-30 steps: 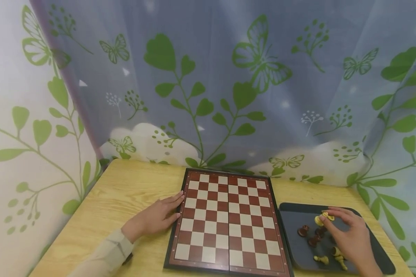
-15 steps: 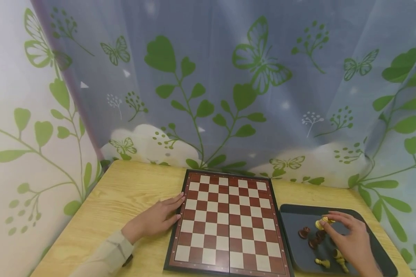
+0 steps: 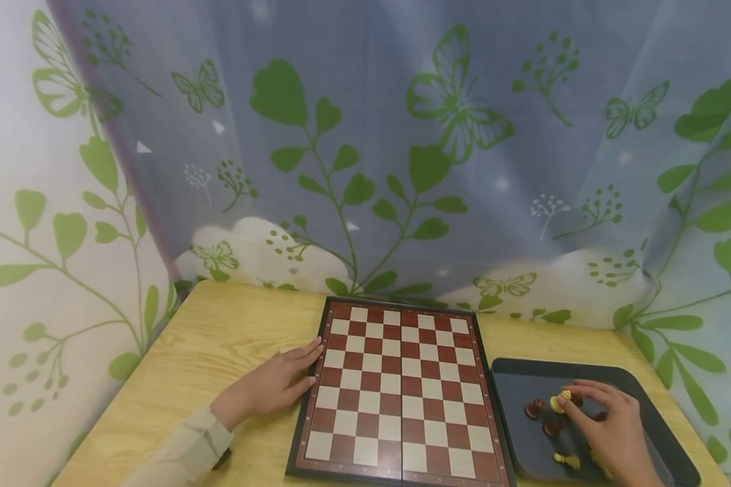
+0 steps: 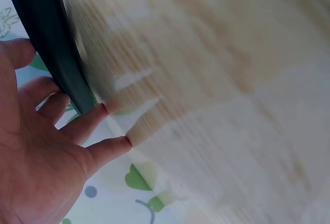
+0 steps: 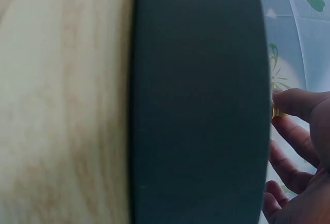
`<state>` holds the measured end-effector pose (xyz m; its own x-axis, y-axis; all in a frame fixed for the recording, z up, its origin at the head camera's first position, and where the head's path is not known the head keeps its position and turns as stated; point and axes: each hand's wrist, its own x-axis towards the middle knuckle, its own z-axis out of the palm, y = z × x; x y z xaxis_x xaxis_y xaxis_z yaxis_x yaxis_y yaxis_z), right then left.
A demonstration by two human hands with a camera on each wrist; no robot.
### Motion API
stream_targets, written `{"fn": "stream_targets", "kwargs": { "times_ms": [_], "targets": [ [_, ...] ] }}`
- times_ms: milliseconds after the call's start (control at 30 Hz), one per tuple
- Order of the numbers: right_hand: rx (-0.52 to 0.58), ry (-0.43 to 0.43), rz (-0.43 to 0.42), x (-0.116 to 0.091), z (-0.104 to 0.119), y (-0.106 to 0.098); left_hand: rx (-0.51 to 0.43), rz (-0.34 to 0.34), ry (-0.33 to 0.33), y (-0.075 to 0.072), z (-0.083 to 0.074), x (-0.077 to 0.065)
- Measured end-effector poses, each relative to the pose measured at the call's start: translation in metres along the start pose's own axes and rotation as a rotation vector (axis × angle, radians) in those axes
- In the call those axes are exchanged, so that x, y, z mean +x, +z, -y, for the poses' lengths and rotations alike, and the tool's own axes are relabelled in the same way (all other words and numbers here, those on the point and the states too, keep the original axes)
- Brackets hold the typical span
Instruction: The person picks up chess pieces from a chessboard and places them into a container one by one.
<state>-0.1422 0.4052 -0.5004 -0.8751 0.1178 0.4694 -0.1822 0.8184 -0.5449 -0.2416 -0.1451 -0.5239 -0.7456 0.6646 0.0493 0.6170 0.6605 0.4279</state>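
In the head view, my left hand [image 3: 268, 389] lies at the left edge of a brown-and-cream chessboard [image 3: 365, 379], fingertips touching its frame. The left wrist view shows that hand [image 4: 51, 146] with thumb and fingers along the dark board edge [image 4: 54, 48]. Over a dark tray [image 3: 518, 370], my right hand [image 3: 615, 426] pinches a gold chess piece [image 3: 558, 404] between thumb and fingertips. Only a sliver of this gold piece [image 5: 276, 111] shows in the right wrist view, behind the tray wall [image 5: 201, 105]. No pieces stand on the board.
Dark red chess pieces [image 3: 534, 408] and a gold pawn [image 3: 566, 462] lie in the tray; more gold is partly hidden under my right hand. The tray sits right beside the board on a wooden table [image 3: 244, 318]. A patterned curtain [image 3: 365, 169] hangs behind.
My right hand has shifted slightly down and left over the tray, and the gold chess piece has turned in its fingers. My left hand has stayed at the board's edge.
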Motion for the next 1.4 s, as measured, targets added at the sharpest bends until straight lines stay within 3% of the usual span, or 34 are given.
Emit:
{"fn": "stream_targets", "kwargs": {
  "times_ms": [367, 633, 733, 833, 1033, 1167, 1267, 1400],
  "targets": [
    [0.0, 0.029, 0.027, -0.005, 0.0, 0.003, -0.003, 0.006, -0.005, -0.001, 0.0, -0.003],
    [-0.024, 0.013, 0.029, -0.004, 0.017, 0.002, -0.011, 0.007, -0.025, -0.001, 0.001, -0.004],
    [-0.029, -0.021, 0.028, -0.001, 0.025, 0.003, -0.023, 0.01, -0.016, 0.0, 0.003, -0.003],
    [-0.027, -0.107, 0.04, 0.005, 0.031, 0.009, -0.026, -0.01, -0.004, 0.0, 0.006, 0.0],
    [-0.044, -0.228, 0.122, 0.018, 0.047, 0.027, 0.001, -0.031, -0.003, 0.0, 0.012, 0.004],
    [-0.12, -0.264, 0.161, 0.025, 0.059, 0.034, 0.015, -0.028, -0.029, 0.001, 0.008, 0.007],
    [-0.204, -0.223, 0.24, 0.03, 0.069, 0.038, 0.076, -0.069, -0.067, 0.003, 0.002, 0.007],
    [-0.279, -0.127, 0.384, 0.031, 0.081, 0.049, 0.194, -0.195, -0.129, 0.008, -0.004, 0.006]
  ]
}}
